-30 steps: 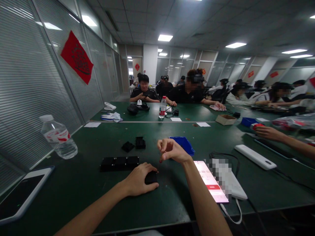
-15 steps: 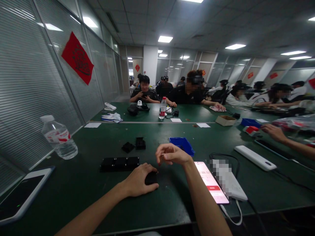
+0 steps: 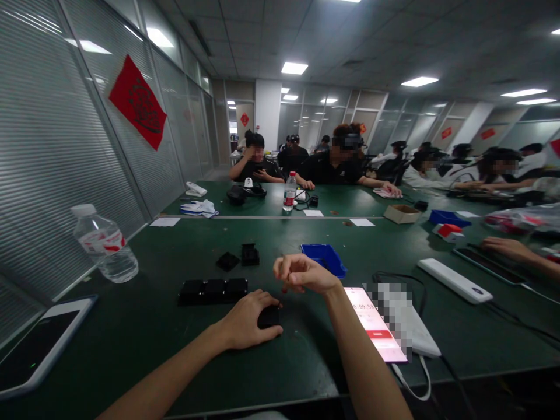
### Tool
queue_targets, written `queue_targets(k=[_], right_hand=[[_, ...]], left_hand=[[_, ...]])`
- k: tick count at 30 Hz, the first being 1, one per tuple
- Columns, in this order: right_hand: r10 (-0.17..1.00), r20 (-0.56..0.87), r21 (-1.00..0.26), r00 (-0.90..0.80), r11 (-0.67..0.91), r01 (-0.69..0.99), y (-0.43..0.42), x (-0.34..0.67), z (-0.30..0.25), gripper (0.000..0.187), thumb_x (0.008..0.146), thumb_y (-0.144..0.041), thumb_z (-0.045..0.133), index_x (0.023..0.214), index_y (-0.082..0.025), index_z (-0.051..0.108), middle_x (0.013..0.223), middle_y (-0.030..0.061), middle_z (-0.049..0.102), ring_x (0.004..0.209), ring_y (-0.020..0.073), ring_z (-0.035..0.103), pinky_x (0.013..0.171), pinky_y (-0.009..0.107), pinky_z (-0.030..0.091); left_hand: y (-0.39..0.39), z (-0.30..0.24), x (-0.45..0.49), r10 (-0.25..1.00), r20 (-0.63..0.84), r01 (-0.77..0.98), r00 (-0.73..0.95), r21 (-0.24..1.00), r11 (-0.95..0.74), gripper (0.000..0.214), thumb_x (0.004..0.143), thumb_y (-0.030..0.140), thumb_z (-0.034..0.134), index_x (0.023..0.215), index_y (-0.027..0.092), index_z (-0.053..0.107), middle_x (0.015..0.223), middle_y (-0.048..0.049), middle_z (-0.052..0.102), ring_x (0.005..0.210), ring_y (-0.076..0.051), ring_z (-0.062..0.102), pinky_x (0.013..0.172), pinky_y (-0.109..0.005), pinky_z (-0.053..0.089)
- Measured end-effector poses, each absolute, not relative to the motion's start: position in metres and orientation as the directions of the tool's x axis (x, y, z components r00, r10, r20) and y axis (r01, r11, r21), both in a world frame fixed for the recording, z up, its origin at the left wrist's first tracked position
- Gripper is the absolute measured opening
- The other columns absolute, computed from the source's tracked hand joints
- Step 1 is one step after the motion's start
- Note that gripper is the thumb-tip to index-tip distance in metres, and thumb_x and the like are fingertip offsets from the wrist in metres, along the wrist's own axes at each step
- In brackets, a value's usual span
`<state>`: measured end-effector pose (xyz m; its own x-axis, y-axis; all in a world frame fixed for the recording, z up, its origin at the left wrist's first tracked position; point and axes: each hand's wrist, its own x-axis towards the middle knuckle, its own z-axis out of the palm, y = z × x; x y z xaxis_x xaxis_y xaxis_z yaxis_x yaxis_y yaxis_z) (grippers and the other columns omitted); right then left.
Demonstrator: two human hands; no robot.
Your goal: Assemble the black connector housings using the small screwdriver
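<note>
My left hand (image 3: 245, 321) rests on the green table (image 3: 131, 344), its fingers curled round a small black block (image 3: 268, 317). My right hand (image 3: 301, 273) hovers just above and right of it, fingertips pinched on something too small to make out. A row of black blocks (image 3: 213, 290) lies just left of my left hand. Two more black pieces (image 3: 240, 257) sit farther back. A blue tray (image 3: 324, 258) stands behind my right hand.
A lit phone (image 3: 375, 324) and a white power bank (image 3: 413, 324) lie to my right, with a white bar (image 3: 454, 280) beyond. A water bottle (image 3: 104, 243) and a tablet (image 3: 39, 344) are at left. A neighbour's hand (image 3: 507, 248) rests at far right. Several people sit across.
My right hand has drifted slightly left, still pinched. The neighbour's hand at right has pulled back from the red and white object. My left hand has not moved.
</note>
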<state>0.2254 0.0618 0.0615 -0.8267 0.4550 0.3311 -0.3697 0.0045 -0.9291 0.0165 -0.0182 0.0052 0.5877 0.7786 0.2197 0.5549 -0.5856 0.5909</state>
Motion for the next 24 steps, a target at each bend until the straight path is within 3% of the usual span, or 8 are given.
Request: queue_targets(k=[5,10,15,19,24], right_hand=[[0.447,0.314,-0.942,-0.837,0.036,-0.335,0.0630,0.2280,0.0625,0.023,0.088,-0.035,0.077,0.095,-0.013,0.073,0.087,0.0017,0.062,0.051,0.0027,0.049,0.042,0.014,0.035],[0.456,0.212,-0.955,-0.864,-0.089,-0.281,0.0607,0.2268,0.0653,0.035,0.088,-0.040,0.076,0.110,-0.014,0.065,0.087,0.0051,0.073,0.046,0.0033,0.047,0.039,0.015,0.028],[0.470,0.153,-0.942,-0.869,-0.195,-0.272,0.0593,0.2238,0.0675,0.031,0.088,-0.041,0.073,0.095,-0.016,0.057,0.078,0.0043,0.073,0.040,0.0044,0.044,0.037,0.016,0.028],[0.501,0.169,-0.954,-0.849,-0.134,-0.269,0.0595,0.2233,0.0659,0.040,0.087,-0.051,0.074,0.090,-0.017,0.052,0.072,0.0017,0.069,0.041,0.0043,0.042,0.037,0.015,0.027],[0.498,0.218,-0.954,-0.839,-0.070,-0.290,0.0605,0.2243,0.0635,0.037,0.086,-0.045,0.078,0.085,-0.016,0.056,0.080,0.0020,0.066,0.046,0.0030,0.043,0.038,0.014,0.026]], left_hand=[[-0.0183,0.0039,0.0159,0.780,0.218,0.556,0.587,0.592,-0.584,0.038,0.082,0.034,0.077,0.115,0.020,0.066,0.116,-0.0075,0.071,0.109,-0.027,0.065,0.100,-0.042,0.050],[-0.0190,0.0031,0.0150,0.784,0.221,0.564,0.580,0.586,-0.582,0.039,0.082,0.033,0.078,0.116,0.020,0.066,0.118,-0.0085,0.071,0.110,-0.028,0.065,0.101,-0.042,0.050],[-0.0193,0.0044,0.0159,0.781,0.223,0.552,0.583,0.597,-0.582,0.038,0.081,0.033,0.078,0.115,0.020,0.065,0.116,-0.0082,0.072,0.111,-0.028,0.064,0.102,-0.044,0.049],[-0.0193,0.0063,0.0166,0.779,0.226,0.549,0.585,0.597,-0.585,0.038,0.081,0.032,0.078,0.115,0.021,0.065,0.116,-0.0076,0.072,0.110,-0.028,0.064,0.102,-0.044,0.049],[-0.0187,0.0047,0.0157,0.779,0.241,0.544,0.579,0.597,-0.590,0.039,0.082,0.034,0.077,0.116,0.021,0.065,0.116,-0.0075,0.071,0.108,-0.027,0.065,0.100,-0.042,0.051]])
